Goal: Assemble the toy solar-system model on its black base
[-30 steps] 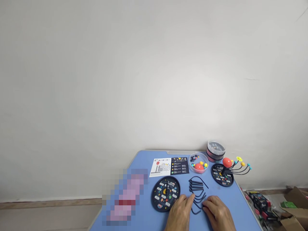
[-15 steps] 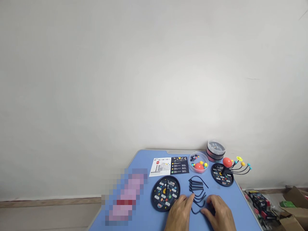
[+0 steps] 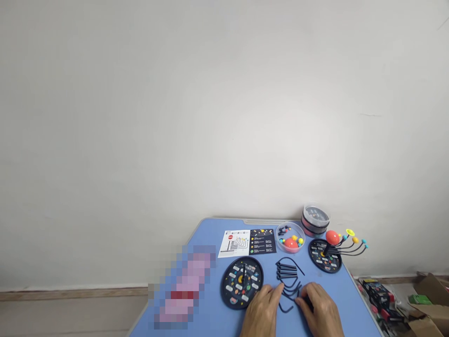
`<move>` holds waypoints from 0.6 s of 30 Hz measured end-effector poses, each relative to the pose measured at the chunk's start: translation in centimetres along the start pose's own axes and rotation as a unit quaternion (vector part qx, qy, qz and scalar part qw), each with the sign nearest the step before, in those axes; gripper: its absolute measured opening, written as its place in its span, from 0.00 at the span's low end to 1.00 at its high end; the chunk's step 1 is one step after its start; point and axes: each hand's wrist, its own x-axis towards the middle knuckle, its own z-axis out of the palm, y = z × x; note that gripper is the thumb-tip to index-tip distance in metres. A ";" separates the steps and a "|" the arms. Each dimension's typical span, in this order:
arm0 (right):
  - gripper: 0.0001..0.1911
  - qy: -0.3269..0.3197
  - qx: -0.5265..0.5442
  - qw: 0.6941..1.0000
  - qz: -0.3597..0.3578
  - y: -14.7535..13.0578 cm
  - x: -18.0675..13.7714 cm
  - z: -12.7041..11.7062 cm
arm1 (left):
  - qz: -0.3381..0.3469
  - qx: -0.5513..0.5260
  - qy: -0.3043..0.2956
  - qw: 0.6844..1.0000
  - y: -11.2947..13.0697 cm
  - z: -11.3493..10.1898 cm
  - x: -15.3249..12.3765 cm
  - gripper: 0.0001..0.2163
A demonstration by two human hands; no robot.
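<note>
Head view, looking down at the near edge of the blue table (image 3: 342, 290).

- Both hands are low in frame, flanking a bundle of thin black curved rods (image 3: 289, 276) at centre.
- Left hand (image 3: 261, 311): fingers loosely extended, tips touching the near left ends of the rods. It holds nothing that we can make out, and it has barely moved over the last second.
- Right hand (image 3: 321, 311): this is the change. 1 second ago its fingers lay flatter on the table. Now they are curled down at the near right of the bundle, with something dark showing under them. We cannot tell whether they grip it.
- 1 short hooked rod (image 3: 286, 308) lies loose between the 2 hands and is touched by neither.
- The rods have not shifted, so our reading is that the work remains at sorting through the bundle, with nothing lifted clear.
- Left of the rods lies a dark round base disc (image 3: 242, 282).
- Farther back are an instruction sheet (image 3: 247, 242) and a clear bowl of coloured balls (image 3: 290, 237).
- Far right are stacked tubs (image 3: 315, 219) and an assembled planet model (image 3: 328, 252).
</note>
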 end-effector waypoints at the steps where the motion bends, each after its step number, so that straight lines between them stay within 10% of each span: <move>1: 0.14 -0.001 0.003 1.000 0.002 0.0 0.0 0.0 | -0.005 -0.007 0.005 1.000 -0.1 0.0 -0.1 0.21; 18: 0.12 -0.041 0.070 0.996 -0.046 0.3 0.1 -1.5 | -0.035 -0.064 0.021 0.997 -0.5 0.0 -0.4 0.21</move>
